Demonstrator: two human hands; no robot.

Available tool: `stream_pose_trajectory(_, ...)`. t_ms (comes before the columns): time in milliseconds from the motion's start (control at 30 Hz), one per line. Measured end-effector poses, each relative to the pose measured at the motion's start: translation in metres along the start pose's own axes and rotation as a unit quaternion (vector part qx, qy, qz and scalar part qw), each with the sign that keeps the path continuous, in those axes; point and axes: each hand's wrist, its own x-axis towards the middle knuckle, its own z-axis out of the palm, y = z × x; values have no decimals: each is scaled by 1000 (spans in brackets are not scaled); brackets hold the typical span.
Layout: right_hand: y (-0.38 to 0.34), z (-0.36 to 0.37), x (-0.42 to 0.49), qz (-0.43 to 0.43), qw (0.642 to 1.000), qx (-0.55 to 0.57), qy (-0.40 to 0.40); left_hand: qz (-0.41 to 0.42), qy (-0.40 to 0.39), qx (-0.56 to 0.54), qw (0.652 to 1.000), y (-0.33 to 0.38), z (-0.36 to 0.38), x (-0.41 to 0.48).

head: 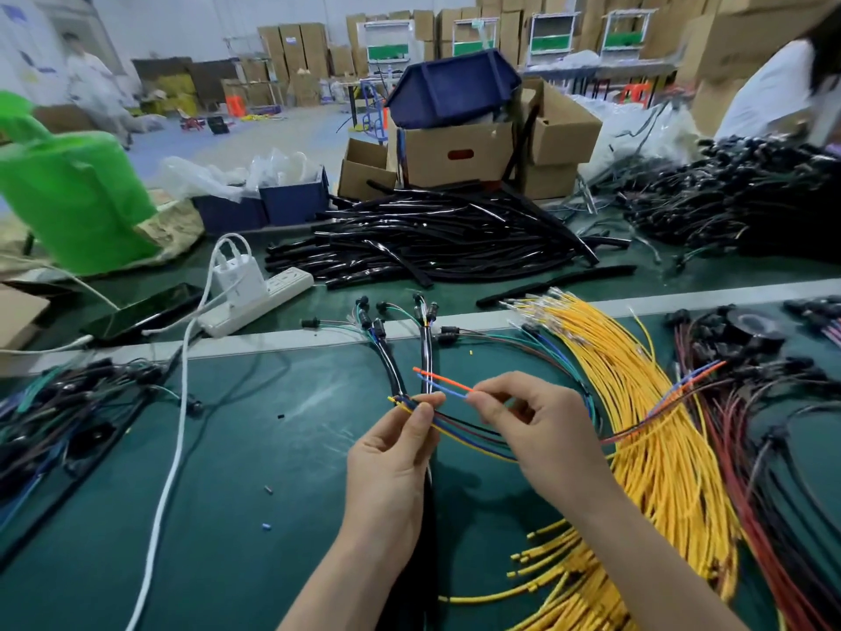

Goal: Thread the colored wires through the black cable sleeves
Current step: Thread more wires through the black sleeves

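While the left hand (387, 462) fingers pinch the mixed wire bundle (464, 432) near its tips, the right hand (541, 425) fingers pinch the orange and blue wires (443, 384) just beside. Black cable sleeve (428, 498) runs below the left palm. Judgement: align all tips flush before feeding; stragglers likely snag.

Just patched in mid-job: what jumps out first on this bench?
The fan of yellow wires sweeping down the right side hits first. At centre, the left hand pinches a bunch of coloured wires while the right hand pinches an orange wire and a blue one. Behind them lies a heap of black cable sleeves.
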Motion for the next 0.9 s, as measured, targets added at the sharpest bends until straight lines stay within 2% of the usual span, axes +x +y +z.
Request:
stream_pose_trajectory(167,-3,3,-3,-27,998,-50,-28,-3,-5,-5,1000,-2,0,1)
stream_pose_trajectory(467,-1,0,-5,32,995,9,-90,-22,-15,-7,1000,1,-1,-1)
stream_pose_trajectory(733,-2,3,-6,50,993,-1,-108,-23,1,-4,1000,0,-3,-1)
stream_pose_trajectory(900,-4,4,-7,29,994,-24,-99,-3,-3,10,1000,0,-2,-2)
